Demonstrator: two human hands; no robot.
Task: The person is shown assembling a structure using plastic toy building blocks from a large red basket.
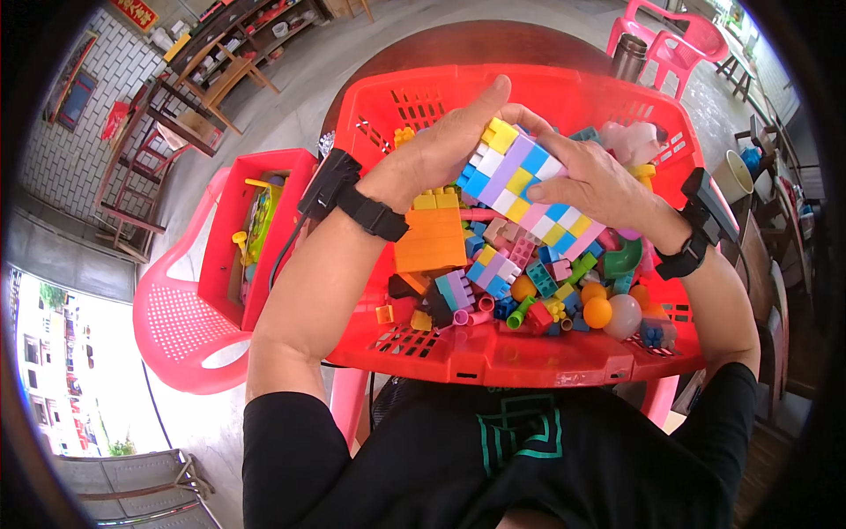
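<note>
Above a red plastic basket, both hands hold a block of joined toy bricks in yellow, white, blue, lilac and pink. My left hand is at its upper left end, thumb raised, its fingers partly hidden behind the block. My right hand grips the upper right side, with the thumb on the block's patterned face. Beneath lie many loose bricks, a smaller joined brick piece, an orange box-like piece, orange balls, a whitish ball and a green curved piece.
The basket rests on a round brown table. A metal tumbler stands beyond its right rim. At left, a red box of toys sits on a pink plastic chair. Another pink chair stands at the back right.
</note>
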